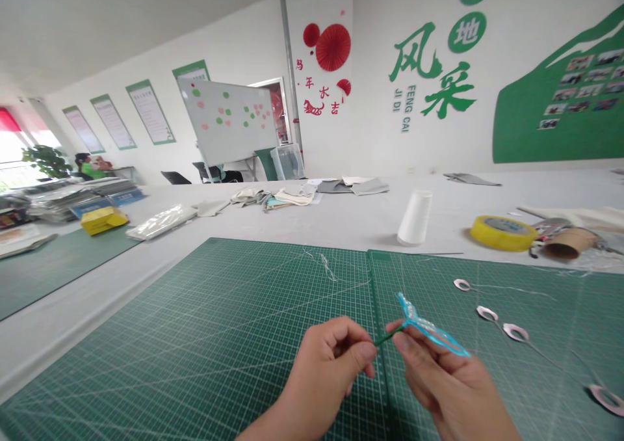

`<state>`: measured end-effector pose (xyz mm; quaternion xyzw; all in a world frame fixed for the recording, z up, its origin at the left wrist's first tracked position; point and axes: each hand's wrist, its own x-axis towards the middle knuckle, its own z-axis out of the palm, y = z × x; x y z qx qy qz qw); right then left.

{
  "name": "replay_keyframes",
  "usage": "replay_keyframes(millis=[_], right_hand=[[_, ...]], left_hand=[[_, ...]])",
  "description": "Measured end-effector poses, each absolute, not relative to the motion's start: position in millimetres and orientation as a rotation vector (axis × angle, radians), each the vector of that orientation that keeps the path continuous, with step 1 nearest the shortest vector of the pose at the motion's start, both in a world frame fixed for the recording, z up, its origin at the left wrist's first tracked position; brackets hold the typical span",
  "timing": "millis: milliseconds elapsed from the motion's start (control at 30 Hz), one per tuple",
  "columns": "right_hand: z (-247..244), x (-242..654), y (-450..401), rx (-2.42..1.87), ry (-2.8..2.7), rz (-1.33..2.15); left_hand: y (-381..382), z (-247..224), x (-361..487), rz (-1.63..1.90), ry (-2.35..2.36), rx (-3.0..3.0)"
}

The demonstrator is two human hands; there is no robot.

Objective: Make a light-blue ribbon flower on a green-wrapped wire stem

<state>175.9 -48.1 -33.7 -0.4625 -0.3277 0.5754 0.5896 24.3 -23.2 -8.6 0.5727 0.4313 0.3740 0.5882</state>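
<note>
A bright blue craft piece (433,332) with clear, bead-like bits and an orange patch is pinched in my right hand (439,376). Its narrow part spreads into blue tips, and a thin green stem (391,335) runs from it to the left. My left hand (336,369) is closed, with thumb and forefinger gripping the stem's far end. Both hands hover over the seam of the green cutting mats (273,317). Right of them lie several pale pink oval loops (515,332) with thin wire or thread tails. My fingers cover part of the blue piece.
Beyond the mats stand a white thread cone (415,217), a yellow tape roll (503,233) and a cardboard tube (570,242). Loose white thread (328,268) lies on the mat. Fabric scraps (292,196), a yellow box (104,220) and stacked papers (68,200) are farther off. A person (90,166) sits far left.
</note>
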Motion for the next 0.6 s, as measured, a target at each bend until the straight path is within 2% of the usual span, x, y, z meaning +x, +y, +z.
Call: replay_keyframes(millis=[600], right_hand=[[-33.3,177.0,-48.3,-1.054,-0.779,1.355]], left_hand=[[-22.4,-4.6,22.4,0.903,0.986,1.236]])
